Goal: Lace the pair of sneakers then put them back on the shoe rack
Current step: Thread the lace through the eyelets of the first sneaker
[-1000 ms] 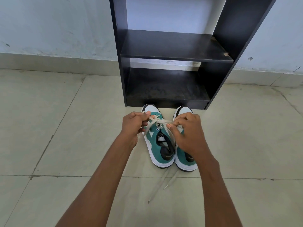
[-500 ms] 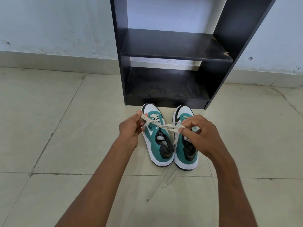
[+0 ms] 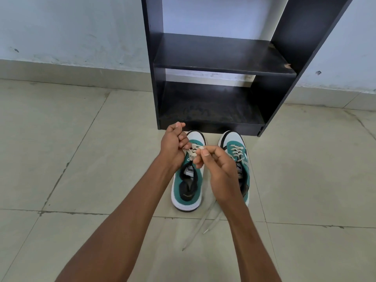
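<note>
Two teal-and-white sneakers stand side by side on the tiled floor, toes towards the black shoe rack (image 3: 219, 58). Over the left sneaker (image 3: 188, 192), my left hand (image 3: 174, 146) and my right hand (image 3: 218, 171) each pinch a part of its cream lace (image 3: 193, 152) above the eyelets. The right sneaker (image 3: 237, 151) shows laces crossed over its tongue; my right wrist covers its heel. Two loose lace ends (image 3: 205, 222) trail on the floor behind the shoes.
The rack has two dark shelves with nothing on them and stands against a pale wall (image 3: 71, 31). Light floor tiles (image 3: 61, 159) with dark grout lines spread to both sides of the shoes.
Both hands have come together over the left sneaker: the right hand moved left off the right sneaker, the left hand rose a little, and the lace between them is now short and bunched.
</note>
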